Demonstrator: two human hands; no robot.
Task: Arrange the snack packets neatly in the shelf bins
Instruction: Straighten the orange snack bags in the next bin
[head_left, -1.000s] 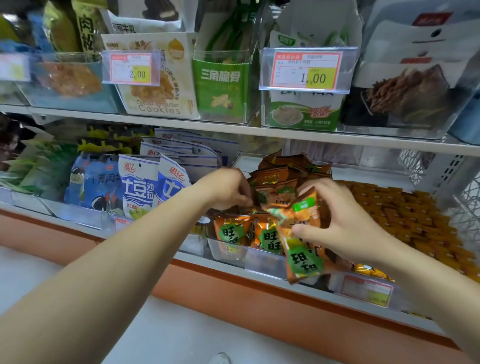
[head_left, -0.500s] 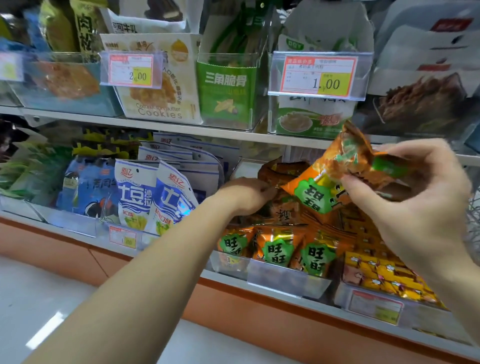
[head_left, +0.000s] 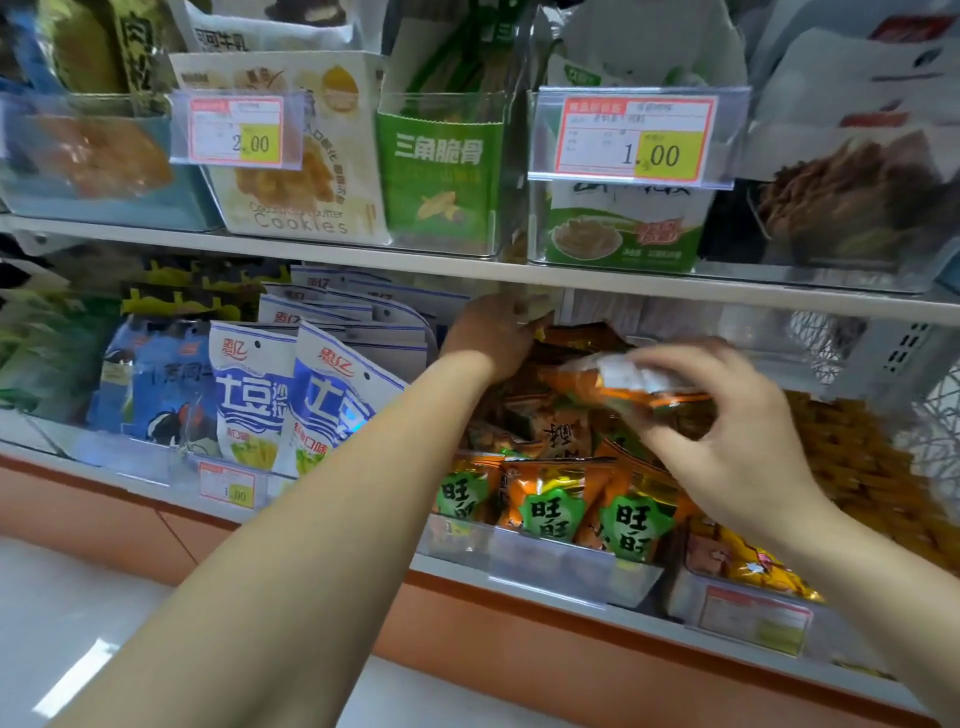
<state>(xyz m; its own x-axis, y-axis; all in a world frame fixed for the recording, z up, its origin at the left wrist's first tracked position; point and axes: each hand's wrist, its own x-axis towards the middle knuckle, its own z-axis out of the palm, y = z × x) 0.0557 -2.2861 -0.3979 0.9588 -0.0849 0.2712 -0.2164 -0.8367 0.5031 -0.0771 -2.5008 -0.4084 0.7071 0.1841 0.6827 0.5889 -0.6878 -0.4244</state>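
Note:
My right hand (head_left: 727, 441) grips an orange snack packet (head_left: 623, 384), lying flat with its pale back up, over the clear bin (head_left: 561, 566) of orange-and-green packets (head_left: 550, 509) on the lower shelf. My left hand (head_left: 493, 332) reaches deep into the back of that same bin, under the upper shelf, its fingers closed on the top edge of the packets stacked there. Three packets stand upright along the bin's front wall.
White-and-blue potato snack packets (head_left: 291, 405) fill the bin to the left. A bin of yellow packets (head_left: 769, 566) sits to the right. The upper shelf (head_left: 363, 254) holds cookie and green snack boxes behind price tags. An orange base panel runs below.
My right hand has brought the orange packet down from chest height to just above the bin and turned it flat. My left hand has pushed further back into the bin.

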